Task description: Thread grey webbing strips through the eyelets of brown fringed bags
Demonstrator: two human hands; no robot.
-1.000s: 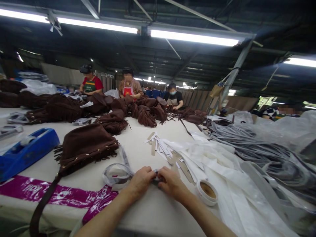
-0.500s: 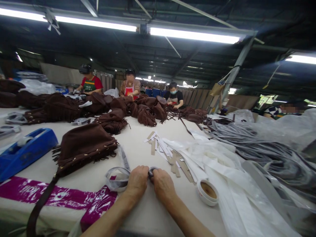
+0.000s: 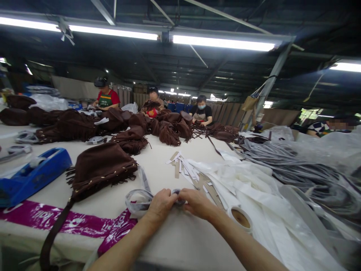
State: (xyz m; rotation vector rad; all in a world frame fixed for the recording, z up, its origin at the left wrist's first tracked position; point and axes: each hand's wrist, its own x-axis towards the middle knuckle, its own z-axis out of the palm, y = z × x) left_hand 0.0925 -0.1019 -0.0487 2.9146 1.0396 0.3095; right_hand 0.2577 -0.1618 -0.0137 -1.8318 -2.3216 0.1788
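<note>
Near the table's front edge, my left hand (image 3: 161, 205) and my right hand (image 3: 195, 201) meet with fingers closed on a small rolled-up strap (image 3: 178, 192) in greyish plastic wrap. Much of the roll is hidden by the fingers. A loose loop of plastic-wrapped strap (image 3: 129, 203) lies just left of my left hand, with a length running back toward the bag. That brown fringed bag (image 3: 103, 163) rests on its side, its dark strap (image 3: 55, 229) hanging over the table edge. Right of my right hand sits a roll of tape (image 3: 239, 218).
A blue tape dispenser (image 3: 47, 171) and purple printed plastic (image 3: 70, 222) are at left. Paper strips (image 3: 184, 167), white plastic sheets (image 3: 262, 188) and a heap of wrapped straps (image 3: 304, 165) lie rightward. Brown bags (image 3: 73, 124) are piled behind; several people (image 3: 201, 113) work beyond.
My right hand has turned, its forearm now slanting further right, while both hands stay on the rolled strap. The whole view has shifted slightly, with the table's things appearing further right.
</note>
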